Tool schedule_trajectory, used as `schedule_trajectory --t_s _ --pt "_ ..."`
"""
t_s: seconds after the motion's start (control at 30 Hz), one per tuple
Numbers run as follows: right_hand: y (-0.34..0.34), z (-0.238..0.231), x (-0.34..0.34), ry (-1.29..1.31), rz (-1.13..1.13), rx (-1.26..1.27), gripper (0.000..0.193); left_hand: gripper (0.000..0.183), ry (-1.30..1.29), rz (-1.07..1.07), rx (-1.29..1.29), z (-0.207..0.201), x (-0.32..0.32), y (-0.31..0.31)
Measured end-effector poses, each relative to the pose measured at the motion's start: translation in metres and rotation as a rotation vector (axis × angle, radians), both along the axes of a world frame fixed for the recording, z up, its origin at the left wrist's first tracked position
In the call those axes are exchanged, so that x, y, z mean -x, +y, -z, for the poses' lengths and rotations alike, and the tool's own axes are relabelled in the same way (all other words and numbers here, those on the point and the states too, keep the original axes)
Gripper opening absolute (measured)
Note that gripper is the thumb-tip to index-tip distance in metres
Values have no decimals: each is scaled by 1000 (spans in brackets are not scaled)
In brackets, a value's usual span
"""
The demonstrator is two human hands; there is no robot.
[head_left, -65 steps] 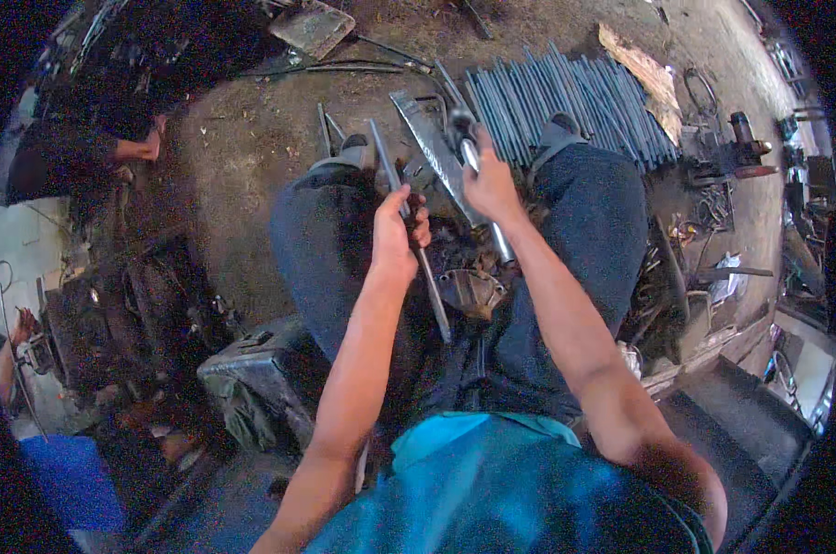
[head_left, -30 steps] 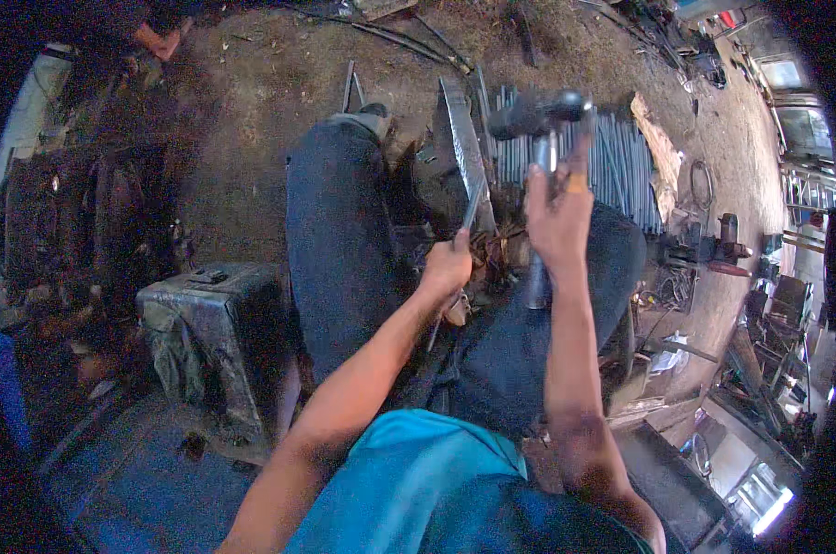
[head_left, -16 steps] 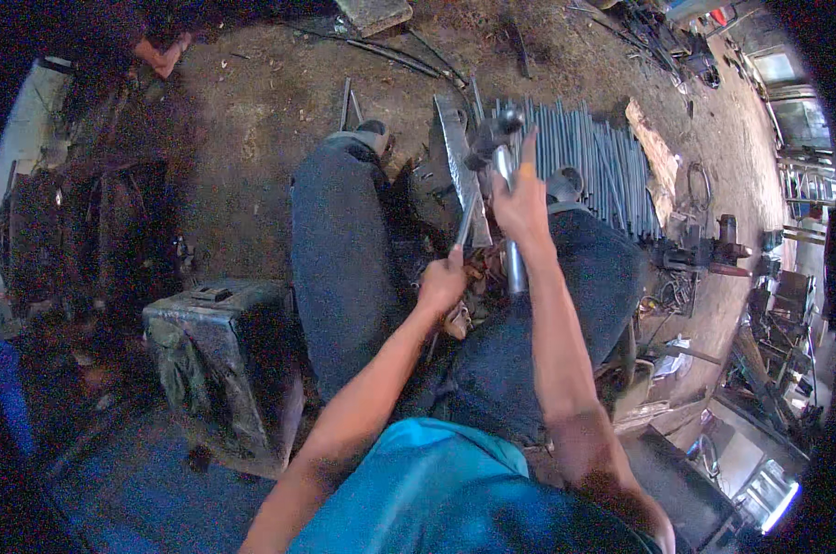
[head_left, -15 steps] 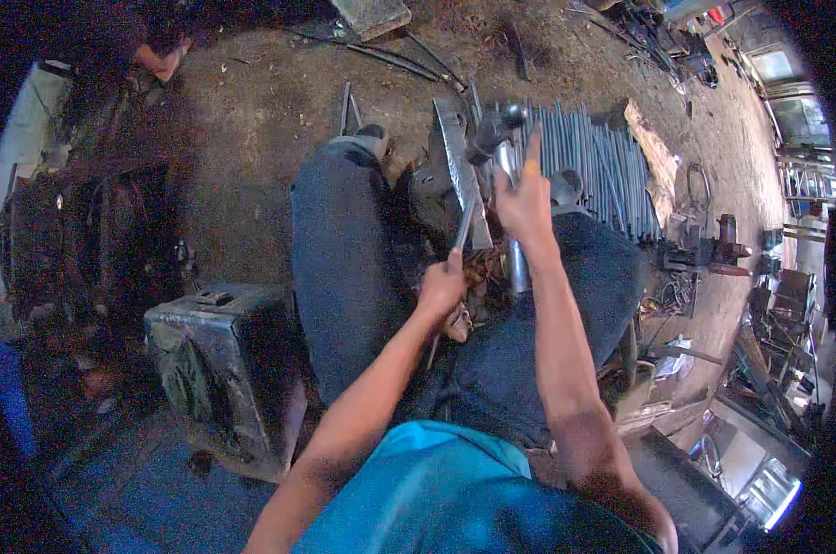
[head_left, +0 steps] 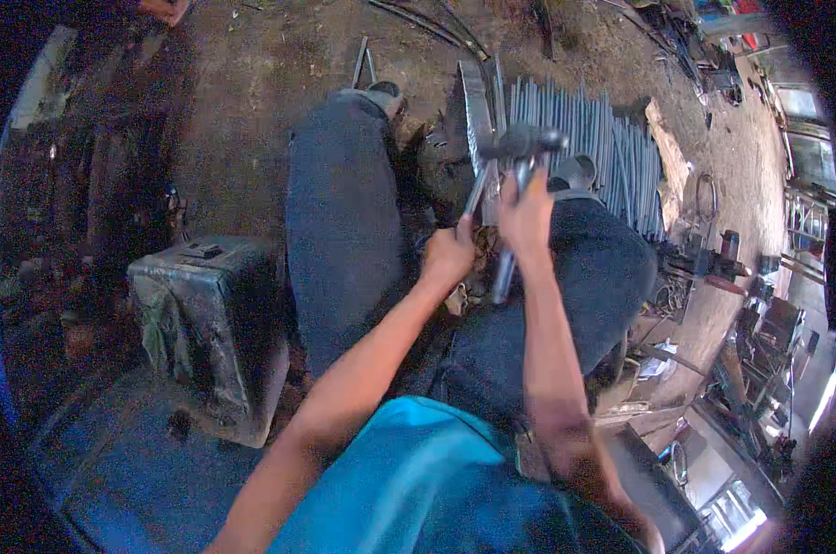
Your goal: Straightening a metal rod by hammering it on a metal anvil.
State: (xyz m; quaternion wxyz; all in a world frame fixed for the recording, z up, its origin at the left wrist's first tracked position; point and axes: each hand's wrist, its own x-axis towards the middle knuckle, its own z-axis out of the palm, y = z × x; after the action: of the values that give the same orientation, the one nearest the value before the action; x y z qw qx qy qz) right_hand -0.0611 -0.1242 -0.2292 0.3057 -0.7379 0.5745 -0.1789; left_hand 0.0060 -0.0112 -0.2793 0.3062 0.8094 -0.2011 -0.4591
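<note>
My right hand [head_left: 526, 217] is wrapped round the metal handle of a hammer [head_left: 532, 141]; its dark head is blurred by motion, and the handle's lower end sticks out below my fist. To its left, my left hand [head_left: 448, 256] grips a slim metal rod [head_left: 478, 189] that slants up and away. Just beyond the rod's tip stands a long flat metal strip [head_left: 474, 102], tilted between my knees. The hammer head is over the strip's near part. Whether hammer, rod and strip touch cannot be made out.
Many thin grey metal rods [head_left: 584, 129] lie side by side beyond my right knee, next to a torn brown sheet [head_left: 667, 152]. A worn box [head_left: 205, 314] stands at my left. Clamps and scrap [head_left: 714, 263] are at the right.
The hammer head has come down and nearer, and my right index finger, stretched out before, is now round the handle. My left hand keeps its hold on the rod. The view has shifted slightly.
</note>
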Motion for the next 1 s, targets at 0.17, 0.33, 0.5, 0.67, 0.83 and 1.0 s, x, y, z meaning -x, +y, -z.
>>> schedule_trajectory --t_s 0.17,0.33,0.5,0.67,0.83,1.0 --pt "-77 -59 -27 -76 -23 316 36 69 124 -7 -67 -22 -9 -12" --pt "-63 -149 -24 -351 -61 392 30 70 145 -77 -75 -13 -7 -3" --pt "-15 -88 -10 -175 -70 622 22 72 127 -66 -46 -15 -10 -8" --pt "-55 0 -13 136 -43 63 34 76 124 90 -14 13 -2 -13" --pt "-70 -79 -26 58 -83 302 36 78 256 38 -130 -9 -12 -9" --pt "-36 -140 -19 -232 5 450 23 75 309 -64 -161 -22 -17 -15"
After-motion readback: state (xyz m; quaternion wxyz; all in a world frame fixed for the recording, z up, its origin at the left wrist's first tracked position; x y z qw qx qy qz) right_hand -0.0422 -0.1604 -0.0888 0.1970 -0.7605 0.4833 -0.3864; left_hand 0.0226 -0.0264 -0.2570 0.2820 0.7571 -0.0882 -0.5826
